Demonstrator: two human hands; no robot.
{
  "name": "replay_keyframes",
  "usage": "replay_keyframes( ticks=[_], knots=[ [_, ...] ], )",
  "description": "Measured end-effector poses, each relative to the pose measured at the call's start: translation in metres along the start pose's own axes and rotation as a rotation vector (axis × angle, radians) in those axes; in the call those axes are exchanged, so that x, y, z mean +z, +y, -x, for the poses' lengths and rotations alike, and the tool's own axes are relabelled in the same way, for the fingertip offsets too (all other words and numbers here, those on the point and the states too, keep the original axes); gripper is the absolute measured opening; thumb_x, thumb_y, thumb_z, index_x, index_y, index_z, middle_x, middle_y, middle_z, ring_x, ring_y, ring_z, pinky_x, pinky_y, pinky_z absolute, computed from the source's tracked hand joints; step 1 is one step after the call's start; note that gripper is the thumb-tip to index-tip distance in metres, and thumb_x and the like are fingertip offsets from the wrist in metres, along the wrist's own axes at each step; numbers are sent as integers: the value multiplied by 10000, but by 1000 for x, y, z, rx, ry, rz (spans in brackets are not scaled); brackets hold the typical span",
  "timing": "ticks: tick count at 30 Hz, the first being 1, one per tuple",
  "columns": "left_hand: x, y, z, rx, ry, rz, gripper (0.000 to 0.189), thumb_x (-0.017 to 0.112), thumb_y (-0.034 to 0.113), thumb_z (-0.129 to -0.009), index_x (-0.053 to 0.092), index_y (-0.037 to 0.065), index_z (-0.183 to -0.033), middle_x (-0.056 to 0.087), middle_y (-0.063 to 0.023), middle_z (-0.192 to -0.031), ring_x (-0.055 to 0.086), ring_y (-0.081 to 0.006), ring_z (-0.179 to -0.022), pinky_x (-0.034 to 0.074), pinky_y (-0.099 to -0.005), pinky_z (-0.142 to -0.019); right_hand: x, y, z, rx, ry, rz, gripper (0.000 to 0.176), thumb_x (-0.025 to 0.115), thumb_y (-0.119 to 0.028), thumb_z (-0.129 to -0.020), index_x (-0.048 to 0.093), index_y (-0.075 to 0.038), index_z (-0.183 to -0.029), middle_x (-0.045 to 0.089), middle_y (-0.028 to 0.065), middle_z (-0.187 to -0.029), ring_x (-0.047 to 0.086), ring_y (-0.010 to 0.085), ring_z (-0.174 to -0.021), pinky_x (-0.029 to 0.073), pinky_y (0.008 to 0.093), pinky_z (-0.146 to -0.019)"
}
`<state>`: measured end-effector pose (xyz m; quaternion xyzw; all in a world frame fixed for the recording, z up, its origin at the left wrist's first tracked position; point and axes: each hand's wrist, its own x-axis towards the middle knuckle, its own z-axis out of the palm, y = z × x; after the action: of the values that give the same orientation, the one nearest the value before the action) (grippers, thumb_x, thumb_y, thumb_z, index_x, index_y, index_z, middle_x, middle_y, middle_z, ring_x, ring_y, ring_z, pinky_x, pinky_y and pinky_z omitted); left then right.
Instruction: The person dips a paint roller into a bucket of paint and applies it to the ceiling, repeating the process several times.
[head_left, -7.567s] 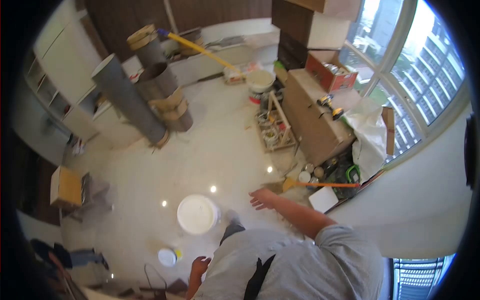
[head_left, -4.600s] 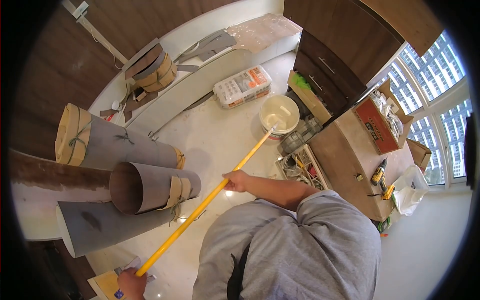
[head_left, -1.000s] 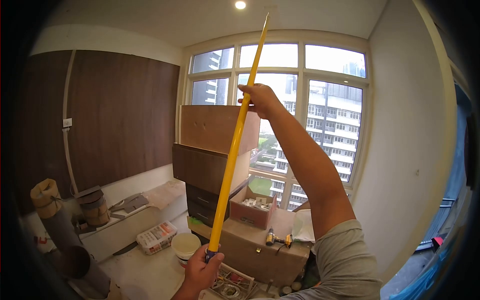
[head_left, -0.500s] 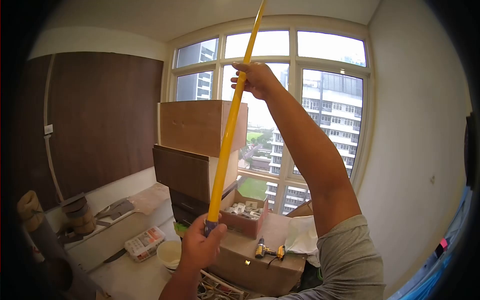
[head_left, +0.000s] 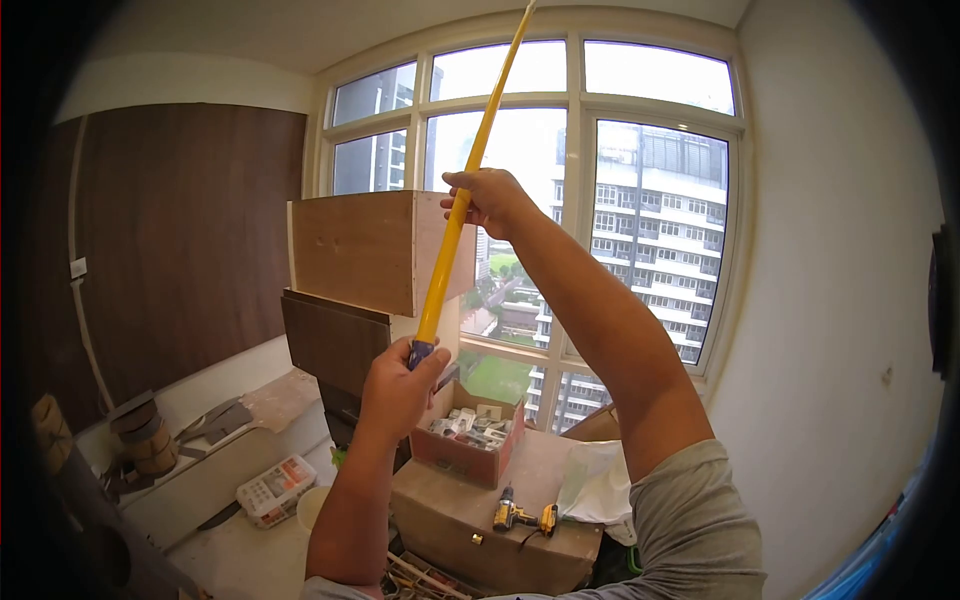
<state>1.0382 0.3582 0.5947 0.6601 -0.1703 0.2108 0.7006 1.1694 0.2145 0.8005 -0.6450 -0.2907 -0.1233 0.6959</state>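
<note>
A long yellow pole [head_left: 447,253] slants up and slightly right toward the ceiling, its upper end near the top edge of the view. Around its purple lower end [head_left: 421,352] my left hand [head_left: 398,385] is closed. Higher up, my right hand [head_left: 490,203] holds the pole between thumb and fingers, with the arm stretched out in front of the window. Behind the pole stand stacked wooden boxes [head_left: 352,245].
A yellow and black drill [head_left: 516,514] lies on a brown box [head_left: 470,548] beside a carton of small parts [head_left: 470,453]. Lower left are an organizer case [head_left: 274,490] and a pale bucket [head_left: 312,508]. Windows [head_left: 660,230] rise ahead; a wall [head_left: 835,250] stands right.
Both hands still hold the pole. My left hand has moved up in the view, and my right hand sits lower. The whole room has shifted slightly left in the view.
</note>
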Motion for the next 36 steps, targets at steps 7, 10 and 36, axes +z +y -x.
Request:
replay_keyframes(
  ticks=[7, 10, 36],
  knots=[
    [17, -13, -51, 4, -40, 50, 249, 699, 213, -935, 627, 5, -1051, 525, 17, -667, 464, -53, -482, 383, -209, -455, -21, 19, -20, 14, -1, 36, 425, 736, -156, -894, 513, 92, -1156, 594, 164, -1010, 691, 253, -882, 618, 359, -780],
    [17, -15, -61, 2, -48, 66, 238, 696, 221, -937, 630, 11, -1029, 526, 16, -667, 466, -54, -483, 382, -211, -454, -22, 21, -29, 16, 5, 37, 434, 742, -165, -890, 518, 87, -1162, 598, 163, -1015, 692, 244, -880, 618, 362, -774],
    [-128, 6, 214, -53, 29, 84, 386, 699, 182, -938, 578, 8, -1259, 543, 49, -720, 491, -23, -538, 400, -198, -492, 137, -36, 199, 19, -313, 289, 724, 813, -210, -828, 358, 113, -1288, 542, 172, -1112, 692, 272, -964, 647, 343, -712]
  ],
)
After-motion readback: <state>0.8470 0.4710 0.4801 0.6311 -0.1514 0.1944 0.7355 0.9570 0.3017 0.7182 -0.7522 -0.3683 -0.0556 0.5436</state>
